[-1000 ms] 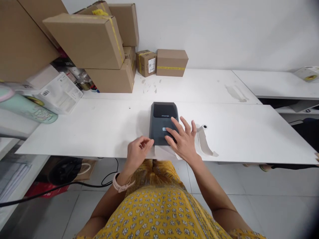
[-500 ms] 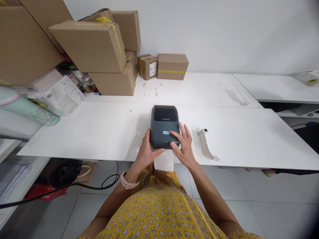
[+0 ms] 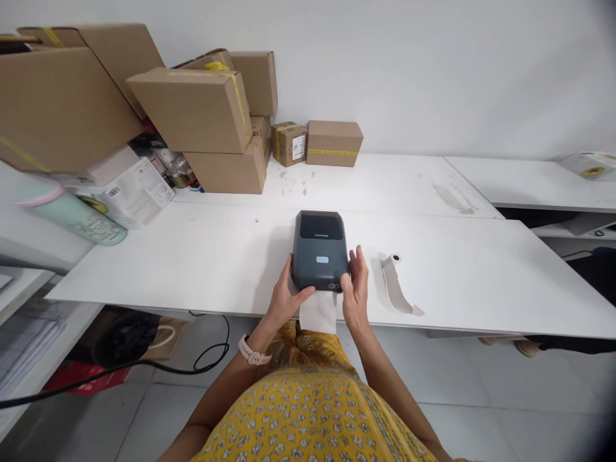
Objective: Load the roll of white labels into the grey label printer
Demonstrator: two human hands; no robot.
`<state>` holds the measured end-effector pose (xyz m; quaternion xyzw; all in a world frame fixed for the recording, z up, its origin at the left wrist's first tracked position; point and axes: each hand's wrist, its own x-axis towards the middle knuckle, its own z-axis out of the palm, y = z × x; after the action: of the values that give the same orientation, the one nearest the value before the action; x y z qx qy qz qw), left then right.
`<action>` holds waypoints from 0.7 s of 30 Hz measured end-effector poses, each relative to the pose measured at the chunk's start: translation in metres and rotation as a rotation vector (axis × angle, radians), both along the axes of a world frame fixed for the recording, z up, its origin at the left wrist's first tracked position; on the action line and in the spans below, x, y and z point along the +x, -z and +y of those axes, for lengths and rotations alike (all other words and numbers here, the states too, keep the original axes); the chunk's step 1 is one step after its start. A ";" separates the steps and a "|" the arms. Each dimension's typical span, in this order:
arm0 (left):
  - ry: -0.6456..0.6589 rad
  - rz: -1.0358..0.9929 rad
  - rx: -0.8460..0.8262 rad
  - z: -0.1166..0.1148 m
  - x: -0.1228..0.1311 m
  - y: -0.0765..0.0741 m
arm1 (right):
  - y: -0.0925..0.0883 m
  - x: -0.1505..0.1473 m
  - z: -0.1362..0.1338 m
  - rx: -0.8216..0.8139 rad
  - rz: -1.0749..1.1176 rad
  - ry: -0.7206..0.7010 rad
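A dark grey label printer [image 3: 319, 249] lies on the white table near its front edge, its light button facing up. A strip of white paper [image 3: 317, 312] sticks out from its front and hangs past the edge. My left hand [image 3: 285, 293] grips the printer's left side, thumb along the front. At the right front corner, my right hand [image 3: 355, 290] holds the printer with the thumb on the corner and the fingers along the side. To the right lies a small paper roll [image 3: 396, 258] with its loose end [image 3: 397, 289] unrolled toward the table edge.
Cardboard boxes [image 3: 192, 112] are stacked at the back left, with two smaller boxes [image 3: 333, 144] beside them against the wall. A mint green bottle [image 3: 79, 212] leans by a white carton [image 3: 132, 189] at the left. A black cable [image 3: 158, 363] crosses below the table.
My right hand's finger has left the area by the printer's button, and the hand has moved to the right side and corner. The left hand keeps its place. The camera view has tilted up slightly.
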<state>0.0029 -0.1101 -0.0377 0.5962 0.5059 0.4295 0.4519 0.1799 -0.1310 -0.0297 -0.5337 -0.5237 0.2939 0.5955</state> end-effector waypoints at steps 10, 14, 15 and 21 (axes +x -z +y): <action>-0.031 -0.114 -0.006 -0.002 0.007 0.005 | 0.013 -0.004 0.001 -0.124 0.083 0.080; -0.081 -0.026 0.066 -0.003 0.003 0.006 | 0.013 -0.001 0.000 -0.103 0.073 0.079; -0.085 -0.015 0.086 -0.002 0.002 0.004 | 0.011 0.001 0.000 -0.098 0.063 0.073; -0.057 -0.151 0.239 0.038 -0.002 -0.027 | -0.035 0.022 0.038 0.049 -0.148 -0.003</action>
<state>0.0007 -0.0720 -0.0103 0.5969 0.4325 0.5431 0.4021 0.2016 -0.0933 0.0053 -0.5385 -0.5739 0.2415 0.5677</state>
